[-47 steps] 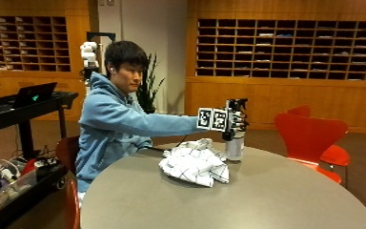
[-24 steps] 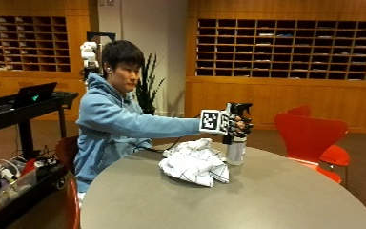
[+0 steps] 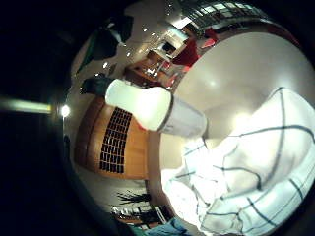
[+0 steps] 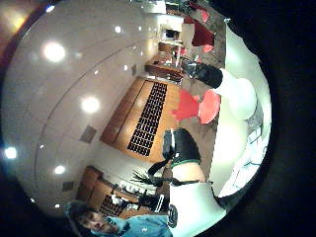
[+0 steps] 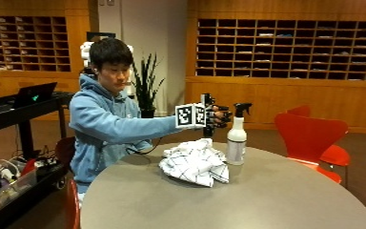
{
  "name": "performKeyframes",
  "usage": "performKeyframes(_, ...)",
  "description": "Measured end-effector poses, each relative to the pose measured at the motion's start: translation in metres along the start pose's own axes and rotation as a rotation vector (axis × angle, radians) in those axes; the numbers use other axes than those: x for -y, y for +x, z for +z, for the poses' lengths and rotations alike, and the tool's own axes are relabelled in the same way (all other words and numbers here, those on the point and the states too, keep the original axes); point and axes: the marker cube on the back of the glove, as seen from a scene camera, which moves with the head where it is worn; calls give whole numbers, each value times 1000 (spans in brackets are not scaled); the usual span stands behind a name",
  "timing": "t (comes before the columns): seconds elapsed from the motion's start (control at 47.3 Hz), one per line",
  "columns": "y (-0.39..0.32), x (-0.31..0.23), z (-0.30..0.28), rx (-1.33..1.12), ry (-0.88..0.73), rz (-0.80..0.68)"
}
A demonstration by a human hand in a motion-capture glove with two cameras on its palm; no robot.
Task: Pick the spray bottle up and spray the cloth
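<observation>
Just now the fingers (image 5: 221, 116) of the gloved right hand (image 5: 215, 117) hang in the air level with the top of the spray bottle (image 5: 237, 141), curled loosely and closed round nothing; a gap shows between them and the bottle's black trigger head (image 5: 241, 108). The hand is held out at the end of a stretched arm in a light blue sleeve (image 5: 132, 125), above the far edge of the cloth (image 5: 194, 161). The bottle stands upright on the round grey surface (image 5: 234, 200), a white body with a pale label, just beside the cloth on the side away from the person, whether touching it or not cannot be told. The cloth is white with thin dark checks, bunched in a loose heap near the middle of the surface. In the little finger side palm view the bottle (image 3: 157, 110) fills the centre close to the palm and the checked cloth (image 3: 246, 182) spreads beside it on the surface (image 3: 241, 73). The thumb side palm view shows the bottle (image 4: 237, 94), with the black strap and white plastic of the hand at the edge. The person in the blue hooded top sits at the surface, and a red chair (image 5: 310, 138) stands beyond the bottle. Behind are wooden walls of pigeonholes (image 5: 284, 47) and a potted plant (image 5: 146, 88).
</observation>
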Motion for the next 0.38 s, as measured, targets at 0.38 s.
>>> performKeyframes(0.38,5,-60,-70,168,98,-117)
